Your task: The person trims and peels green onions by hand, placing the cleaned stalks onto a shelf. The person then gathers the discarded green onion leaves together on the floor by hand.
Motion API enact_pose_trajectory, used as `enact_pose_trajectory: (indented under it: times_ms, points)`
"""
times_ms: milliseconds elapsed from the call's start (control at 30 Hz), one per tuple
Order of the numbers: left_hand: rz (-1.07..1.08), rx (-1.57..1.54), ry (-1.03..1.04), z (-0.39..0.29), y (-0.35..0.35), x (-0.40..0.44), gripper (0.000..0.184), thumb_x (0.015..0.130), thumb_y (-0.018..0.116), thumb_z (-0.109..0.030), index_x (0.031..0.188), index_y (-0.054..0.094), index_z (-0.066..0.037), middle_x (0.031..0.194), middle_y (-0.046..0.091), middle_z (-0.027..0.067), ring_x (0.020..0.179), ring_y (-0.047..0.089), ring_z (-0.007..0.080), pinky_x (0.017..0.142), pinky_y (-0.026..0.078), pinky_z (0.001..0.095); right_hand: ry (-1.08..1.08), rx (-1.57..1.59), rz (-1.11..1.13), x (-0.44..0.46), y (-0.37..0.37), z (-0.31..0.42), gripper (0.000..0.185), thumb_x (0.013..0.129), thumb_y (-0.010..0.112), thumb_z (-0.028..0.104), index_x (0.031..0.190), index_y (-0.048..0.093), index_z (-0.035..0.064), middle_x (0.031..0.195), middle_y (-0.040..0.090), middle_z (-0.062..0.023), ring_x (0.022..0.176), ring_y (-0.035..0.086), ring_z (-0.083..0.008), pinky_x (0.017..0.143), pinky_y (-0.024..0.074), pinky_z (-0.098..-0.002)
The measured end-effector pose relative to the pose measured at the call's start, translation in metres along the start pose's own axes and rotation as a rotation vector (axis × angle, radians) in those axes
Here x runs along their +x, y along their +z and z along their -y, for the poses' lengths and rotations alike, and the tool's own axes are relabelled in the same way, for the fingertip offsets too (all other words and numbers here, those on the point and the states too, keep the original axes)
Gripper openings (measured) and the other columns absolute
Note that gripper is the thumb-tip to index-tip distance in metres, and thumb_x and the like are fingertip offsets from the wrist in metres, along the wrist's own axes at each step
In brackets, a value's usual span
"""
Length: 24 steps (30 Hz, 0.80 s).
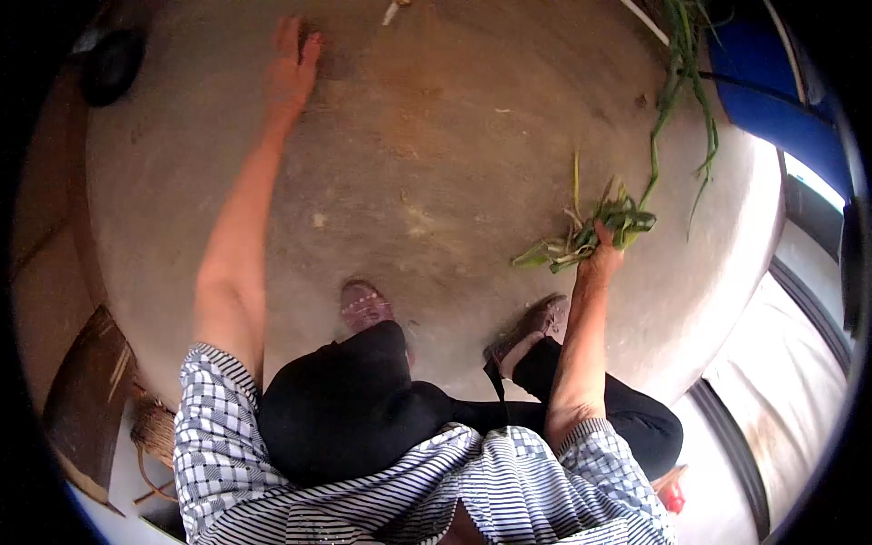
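My left hand (291, 74) reaches far forward over the bare floor at the upper left, its fingers apart and nothing in them. On the right, my right hand (607, 245) is closed around a bunch of green leaves (625, 218). Some leaves and pale stalks stick out to the left of that hand. Long thin green stalks (668, 118) hang or lie beyond it at the upper right, and one reaches down close to the bunch.
My shoes (366, 307) rest on the brown floor (436, 182). A dark round object (113, 67) is at the upper left, a small white piece (391, 13) at the top. Blue material (772, 109) stands at the upper right, a woven basket (153, 431) at the lower left.
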<state>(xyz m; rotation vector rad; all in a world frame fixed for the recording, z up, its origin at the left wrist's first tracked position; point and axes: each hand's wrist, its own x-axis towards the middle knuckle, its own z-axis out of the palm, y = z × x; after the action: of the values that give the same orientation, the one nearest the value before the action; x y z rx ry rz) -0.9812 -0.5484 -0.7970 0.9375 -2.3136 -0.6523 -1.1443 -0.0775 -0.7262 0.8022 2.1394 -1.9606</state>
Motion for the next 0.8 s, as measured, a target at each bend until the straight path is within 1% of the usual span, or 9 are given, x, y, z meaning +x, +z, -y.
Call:
enact_pose_trajectory:
  times_ms: [100,200,367,433,533,633,667,767,800]
  points:
    - [0.056,0.266,0.207,0.040,0.023,0.018,0.050,0.091,0.043,-0.036,0.132,0.036,-0.009,0.138,0.033,0.0147,0.127,0.030,0.0335,0.105,0.025,0.0419,0.001,-0.118,-0.205,0.003,-0.049,-0.035,0.035,0.067,0.064,-0.007,0.101,0.058,-0.0002,0.091,0.060,-0.0077,0.075,0.059,-0.0230,0.062,0.0502,-0.0350]
    - [0.173,0.329,0.251,-0.017,0.025,0.031,0.050,0.091,0.043,-0.035,0.133,0.034,-0.011,0.138,0.033,0.0138,0.128,0.030,0.0321,0.106,0.023,0.0415,-0.001,-0.179,-0.216,-0.009,-0.036,-0.046,0.034,0.068,0.064,-0.006,0.101,0.059,-0.0014,0.090,0.061,-0.0075,0.076,0.059,-0.0216,0.065,0.0488,-0.0342]
    - [0.239,0.426,0.706,-0.024,0.094,0.035,0.042,0.090,0.043,-0.030,0.127,0.042,-0.009,0.136,0.036,0.0101,0.127,0.032,0.0276,0.106,0.023,0.0402,-0.153,-0.402,0.085,-0.037,0.047,-0.036,0.033,0.067,0.068,-0.002,0.099,0.059,-0.0002,0.091,0.062,-0.0050,0.079,0.058,-0.0179,0.070,0.0459,-0.0298]
    - [0.439,0.375,0.713,-0.086,0.055,0.009,0.039,0.091,0.043,-0.029,0.124,0.046,-0.008,0.135,0.038,0.0097,0.125,0.034,0.0273,0.105,0.026,0.0378,-0.237,-0.546,0.173,-0.051,0.084,-0.028,0.034,0.067,0.069,-0.001,0.099,0.059,0.0006,0.091,0.061,-0.0040,0.081,0.057,-0.0173,0.073,0.0451,-0.0295]
    - [0.540,0.120,0.692,-0.094,0.052,-0.040,0.039,0.088,0.047,-0.027,0.122,0.047,-0.009,0.135,0.038,0.0097,0.127,0.031,0.0259,0.105,0.024,0.0375,-0.332,-0.543,0.331,-0.066,0.128,-0.025,0.036,0.067,0.070,0.001,0.101,0.058,0.0017,0.092,0.061,-0.0038,0.083,0.055,-0.0158,0.076,0.0438,-0.0294]
    - [0.788,-0.127,0.548,-0.104,0.021,-0.082,0.037,0.088,0.046,-0.021,0.123,0.046,-0.007,0.135,0.037,0.0101,0.127,0.031,0.0262,0.106,0.023,0.0383,-0.319,-0.525,0.515,-0.066,0.145,-0.022,0.037,0.067,0.071,0.002,0.101,0.058,0.0016,0.091,0.061,-0.0034,0.084,0.054,-0.0139,0.075,0.0441,-0.0278]
    - [0.723,-0.154,0.400,-0.104,0.009,-0.088,0.037,0.089,0.045,-0.020,0.123,0.046,-0.006,0.135,0.037,0.0103,0.127,0.031,0.0266,0.106,0.024,0.0381,-0.315,-0.277,0.719,-0.047,0.138,-0.035,0.035,0.067,0.071,0.002,0.099,0.057,0.0014,0.091,0.061,-0.0030,0.082,0.055,-0.0136,0.073,0.0453,-0.0269]
    - [0.453,-0.225,0.018,-0.090,-0.021,-0.096,0.036,0.090,0.043,-0.016,0.123,0.044,-0.004,0.135,0.037,0.0113,0.126,0.032,0.0280,0.104,0.027,0.0380,-0.408,-0.621,0.543,-0.044,0.156,-0.003,0.034,0.068,0.071,0.002,0.099,0.058,0.0013,0.090,0.061,-0.0024,0.079,0.056,-0.0136,0.070,0.0465,-0.0267]
    - [0.311,-0.239,-0.062,-0.081,-0.024,-0.098,0.036,0.090,0.042,-0.014,0.124,0.043,-0.003,0.135,0.036,0.0118,0.126,0.033,0.0287,0.103,0.028,0.0382,-0.537,-0.515,0.620,-0.029,0.156,-0.016,0.030,0.071,0.069,0.006,0.099,0.058,0.0014,0.089,0.062,-0.0038,0.076,0.057,-0.0146,0.069,0.0470,-0.0280]
